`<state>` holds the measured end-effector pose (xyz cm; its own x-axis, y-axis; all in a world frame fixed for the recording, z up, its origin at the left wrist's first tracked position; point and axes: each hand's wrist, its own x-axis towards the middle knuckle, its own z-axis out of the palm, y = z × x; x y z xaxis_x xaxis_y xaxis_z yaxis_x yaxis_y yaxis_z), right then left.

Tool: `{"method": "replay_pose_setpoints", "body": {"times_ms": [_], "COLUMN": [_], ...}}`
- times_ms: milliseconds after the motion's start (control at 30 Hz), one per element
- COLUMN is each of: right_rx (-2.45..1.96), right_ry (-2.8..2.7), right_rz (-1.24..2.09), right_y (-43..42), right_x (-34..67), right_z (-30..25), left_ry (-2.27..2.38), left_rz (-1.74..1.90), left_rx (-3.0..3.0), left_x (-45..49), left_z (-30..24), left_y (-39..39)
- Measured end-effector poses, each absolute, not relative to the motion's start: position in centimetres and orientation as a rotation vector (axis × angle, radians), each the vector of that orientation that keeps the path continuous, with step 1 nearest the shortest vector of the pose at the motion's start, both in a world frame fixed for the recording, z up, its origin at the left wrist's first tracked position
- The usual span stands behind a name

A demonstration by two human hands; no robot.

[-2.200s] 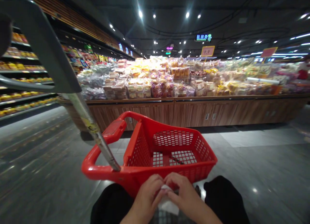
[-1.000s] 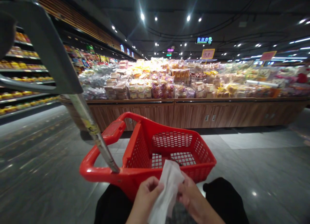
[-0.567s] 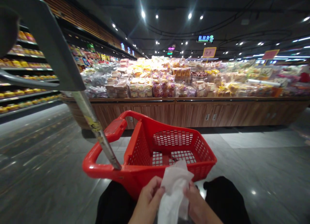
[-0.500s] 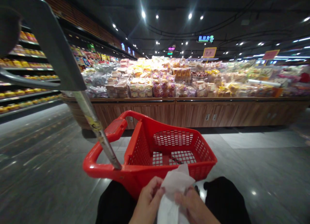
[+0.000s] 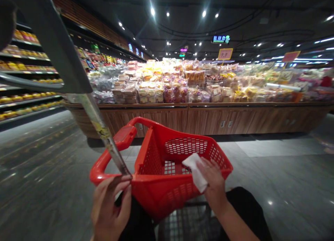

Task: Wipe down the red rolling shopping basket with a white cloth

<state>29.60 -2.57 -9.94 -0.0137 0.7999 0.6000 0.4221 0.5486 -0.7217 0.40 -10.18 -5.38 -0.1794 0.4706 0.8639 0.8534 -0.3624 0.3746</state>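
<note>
Facing a long bakery display island [image 5: 188, 119] with a wooden front, the person is standing in a supermarket aisle, and packaged breads and pastries are piling up along its top. Goods-filled shelves [image 5: 26, 74] are running down the far left, and a polished grey floor [image 5: 44, 164] is stretching open on both sides of the island, wider on the left. A yellow price sign [image 5: 225, 54] is standing over the display, its digits too blurred to be sure of; a red sign [image 5: 291, 56] is standing further right, unreadable. A lit hanging sign [image 5: 220, 39] is glowing beyond them, its writing too small to read.

Close by, a red plastic shopping basket [image 5: 161, 195] is sitting on a wire cart [image 5: 182, 223], with a steel pole [image 5: 101, 133] carrying a yellow sticker rising from its near-left corner. Black trousers [image 5: 247, 209] are showing at the near edge.

The right hand [image 5: 214, 183] is hanging over the basket's right side, its fingers closing on a white tissue [image 5: 195, 171] above the basket. The left hand [image 5: 109, 208] is reaching up beside the pole at the near rim, fingers curling, though whether they are gripping the rim cannot be told.
</note>
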Motion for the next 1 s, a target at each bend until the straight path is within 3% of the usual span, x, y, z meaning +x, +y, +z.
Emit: {"method": "replay_pose_setpoints", "body": {"times_ms": [233,500,767,1000], "right_rx": [-1.232,-0.949,-0.867,-0.606], "right_ry": [-2.203,-2.271,-2.153,-2.211], "right_rz": [-0.087,-0.080,-0.189,-0.004], "right_y": [-3.9,-3.6,-1.4,0.6], "right_x": [25.9,19.6,20.0,19.2], "right_z": [-13.1,-9.8,-10.1,-9.4], "left_ry": [-1.504,-1.605,-1.532,-1.501], "left_rz": [-1.017,-0.972,-1.010,-1.052], "left_rx": [-1.619,-1.504,-1.503,-1.509], "left_x": [-0.6,-0.4,-1.2,-1.3], "left_z": [-4.5,-4.2,-4.5,-4.8], "left_y": [-7.7,-5.5,-4.2,-3.9]}}
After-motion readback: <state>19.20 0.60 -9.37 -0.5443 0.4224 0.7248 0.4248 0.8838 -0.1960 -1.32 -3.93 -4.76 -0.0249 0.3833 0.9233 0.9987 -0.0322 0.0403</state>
